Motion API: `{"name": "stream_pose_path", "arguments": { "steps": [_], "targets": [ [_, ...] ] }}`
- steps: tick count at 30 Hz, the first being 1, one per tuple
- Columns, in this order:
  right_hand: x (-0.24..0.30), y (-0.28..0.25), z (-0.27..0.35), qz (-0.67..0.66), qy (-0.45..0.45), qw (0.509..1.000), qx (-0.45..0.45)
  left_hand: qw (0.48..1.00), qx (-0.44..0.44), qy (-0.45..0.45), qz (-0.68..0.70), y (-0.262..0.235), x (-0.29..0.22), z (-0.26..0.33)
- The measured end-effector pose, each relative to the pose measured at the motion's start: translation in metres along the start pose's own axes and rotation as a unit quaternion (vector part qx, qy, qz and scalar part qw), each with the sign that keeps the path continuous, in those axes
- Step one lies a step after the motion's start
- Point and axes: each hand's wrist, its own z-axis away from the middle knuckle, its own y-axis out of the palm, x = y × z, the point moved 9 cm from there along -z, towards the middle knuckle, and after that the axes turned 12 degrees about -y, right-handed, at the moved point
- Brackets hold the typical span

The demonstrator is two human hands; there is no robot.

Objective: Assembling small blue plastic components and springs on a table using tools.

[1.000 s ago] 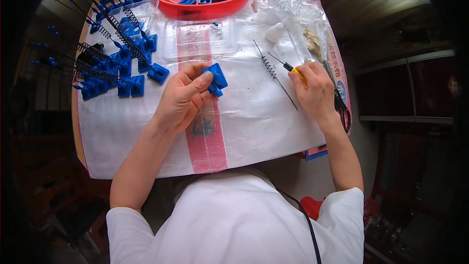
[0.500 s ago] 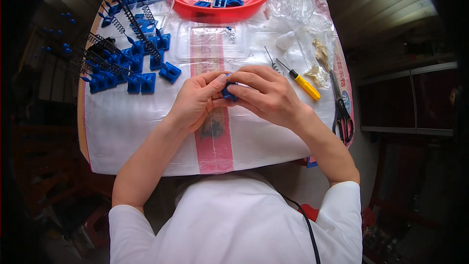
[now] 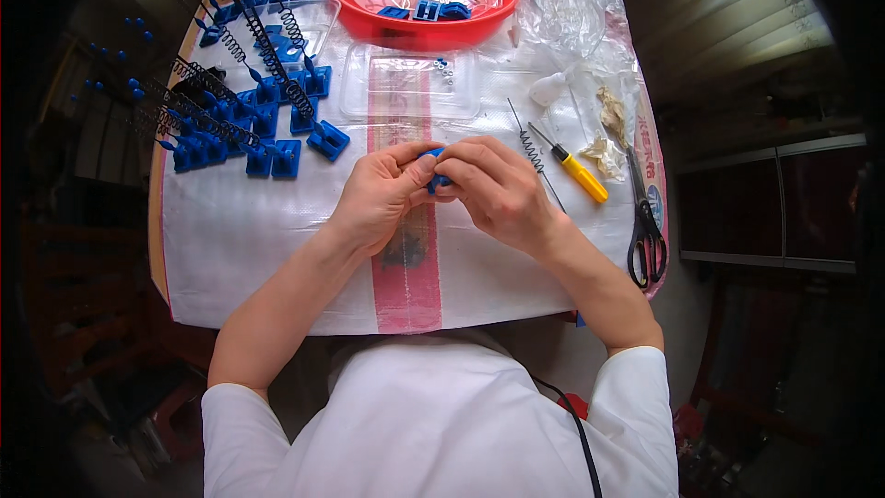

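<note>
My left hand [image 3: 380, 198] and my right hand [image 3: 493, 189] meet over the middle of the white woven cloth [image 3: 230, 249]. Both pinch a small blue plastic part [image 3: 433, 169], mostly hidden by my fingers. A thin rod with a spring [image 3: 530, 152] and a yellow-handled screwdriver [image 3: 576, 173] lie just right of my right hand. A single blue block with a rod [image 3: 327, 140] rests left of my left hand.
Rows of blue blocks with springs on rods [image 3: 230, 124] fill the left. A red tray [image 3: 369, 28] with blue parts sits at the back, a clear lid [image 3: 406, 83] before it. Black scissors [image 3: 645, 231] and plastic bags [image 3: 572, 9] are on the right.
My right hand left the screwdriver at the right and came to the middle, joining my left hand on the blue part. The view has shifted slightly.
</note>
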Motion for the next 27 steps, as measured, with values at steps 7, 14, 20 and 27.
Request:
{"name": "stream_pose_path", "arguments": {
  "steps": [7,14,20,27],
  "targets": [
    [-0.019,-0.001,0.007,-0.053,0.119,0.991,-0.025,1.0,0.001,-0.002,-0.024,0.007,-0.001,0.002],
    [-0.037,0.003,0.024,-0.122,0.202,0.971,-0.044,0.991,-0.023,0.04,-0.123,0.012,-0.008,0.009],
    [-0.029,0.005,0.022,-0.093,0.156,0.983,-0.034,0.983,-0.05,0.031,-0.172,0.012,-0.007,0.007],
    [-0.03,0.01,0.021,-0.092,0.165,0.982,-0.029,0.986,-0.039,0.042,-0.156,0.01,-0.005,0.005]
  ]
}}
